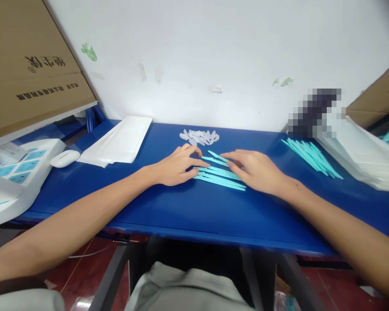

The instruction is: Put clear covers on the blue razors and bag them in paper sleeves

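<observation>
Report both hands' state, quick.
Left hand: open, fingers spread at the left ends of the turquoise sticks.
Right hand: fingers curled at their right ends; whether it grips one cannot be told.

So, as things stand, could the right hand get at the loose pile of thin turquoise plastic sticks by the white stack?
Probably yes: only bare blue tabletop seems to separate the right hand from the turquoise pile, and the white stack lies on the far side.
</observation>
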